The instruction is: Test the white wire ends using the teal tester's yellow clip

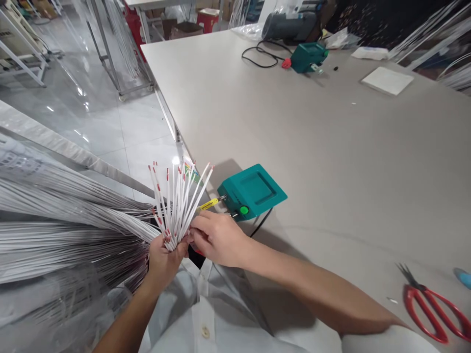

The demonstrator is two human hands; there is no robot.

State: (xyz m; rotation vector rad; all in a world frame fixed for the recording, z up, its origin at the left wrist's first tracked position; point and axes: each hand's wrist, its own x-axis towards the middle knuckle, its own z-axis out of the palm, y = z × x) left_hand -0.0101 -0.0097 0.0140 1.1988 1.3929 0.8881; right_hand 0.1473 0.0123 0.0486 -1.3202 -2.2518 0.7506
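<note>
A bundle of thin white wires (178, 203) with red tips stands fanned upward in my left hand (165, 262), whose fingers are wrapped round its lower part. At the bundle's right side, my right hand (221, 238) has its thumb and fingers pinched together, close against my left fingertips. What lies in that pinch is hidden. Just beyond the right hand, a teal device (253, 189) with a green button (244, 210) sits by the table edge. A yellow-labelled piece (209, 204) sticks out from its near left side, and a black cord trails beneath it.
Long bunches of white wires (66, 196) hang along a rail at my left. Red-handled scissors (429, 306) lie at the table's lower right. Farther back on the table (342, 162) are a second teal device (309, 57), a dark motor (289, 26) and a white pad (388, 80).
</note>
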